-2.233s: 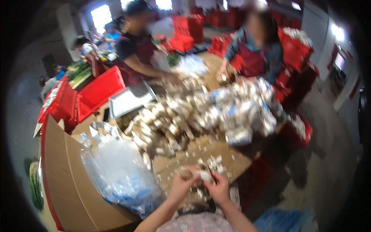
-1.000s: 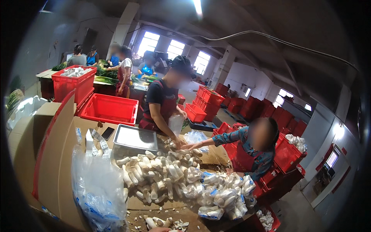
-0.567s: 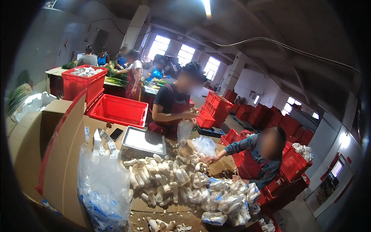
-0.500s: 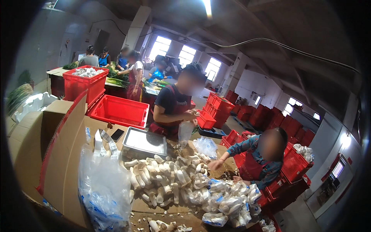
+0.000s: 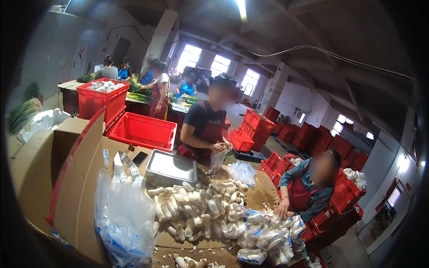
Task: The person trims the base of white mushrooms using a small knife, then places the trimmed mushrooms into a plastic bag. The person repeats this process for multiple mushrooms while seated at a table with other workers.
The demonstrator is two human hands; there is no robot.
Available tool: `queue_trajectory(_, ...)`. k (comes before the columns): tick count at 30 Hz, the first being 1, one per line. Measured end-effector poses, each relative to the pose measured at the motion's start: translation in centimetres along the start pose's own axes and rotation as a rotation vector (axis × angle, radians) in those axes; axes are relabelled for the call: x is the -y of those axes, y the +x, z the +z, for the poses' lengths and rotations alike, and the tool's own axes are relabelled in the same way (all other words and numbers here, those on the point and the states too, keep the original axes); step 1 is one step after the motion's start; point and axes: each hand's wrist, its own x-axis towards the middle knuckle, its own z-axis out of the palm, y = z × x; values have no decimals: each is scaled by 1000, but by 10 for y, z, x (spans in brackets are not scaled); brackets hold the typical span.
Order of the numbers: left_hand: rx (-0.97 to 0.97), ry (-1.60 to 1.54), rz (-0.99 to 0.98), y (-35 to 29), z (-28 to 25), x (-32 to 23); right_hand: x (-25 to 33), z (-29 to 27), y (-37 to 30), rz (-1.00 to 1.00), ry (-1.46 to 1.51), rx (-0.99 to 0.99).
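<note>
Neither my left hand nor my right hand shows in the head view. Closest to me is a table (image 5: 187, 250) with a heap of pale king oyster mushrooms (image 5: 192, 207) across its middle. At the heap's right end lie several mushrooms packed in clear bags (image 5: 263, 232) with blue print. A stack of clear plastic bags (image 5: 123, 219) rests at the left. Behind the heap sits a metal tray-like scale (image 5: 172, 167), with a dark phone (image 5: 140, 158) beside it. Some loose mushrooms (image 5: 190, 262) lie at the near edge.
Across the table a co-worker in a dark red apron (image 5: 205, 129) handles a clear bag. Another co-worker in a patterned sleeve (image 5: 290, 176) leans in at the right, hands by the bagged mushrooms. A cardboard box (image 5: 73, 178) stands left. Red crates (image 5: 143, 131) surround the table.
The right co-worker's outstretched hand has drawn back to the right, beside the other hand. The co-worker across has lowered the clear bag slightly. The view has shifted a little.
</note>
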Motion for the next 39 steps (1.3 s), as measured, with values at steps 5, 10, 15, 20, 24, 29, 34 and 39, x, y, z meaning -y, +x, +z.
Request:
queue_trajectory(5,143,-75,128,16,16,20,-51,-37,16,-9,-163,-128)
queue_trajectory(10,131,-215,-63,3,-18,-9,-69,-100,16,-169,-299,-484)
queue_trajectory(15,-237,-202,41,-9,-48,25,-55,-130,-1,-120,-583,-568)
queue_trajectory(20,-541,181,117,-37,-65,40,-67,-107,8,-119,-575,-423)
queue_trajectory(24,-408,677,124,-71,-76,31,-130,-93,41,-210,-657,-351)
queue_trajectory(29,-244,653,-112,-82,-69,107,-95,-53,47,-64,-716,-339)
queue_trajectory(34,-369,960,182,-79,-55,148,-146,-39,76,-135,-788,-310)
queue_trajectory(39,-318,695,35,-83,-66,114,-151,-34,78,-213,-777,-297)
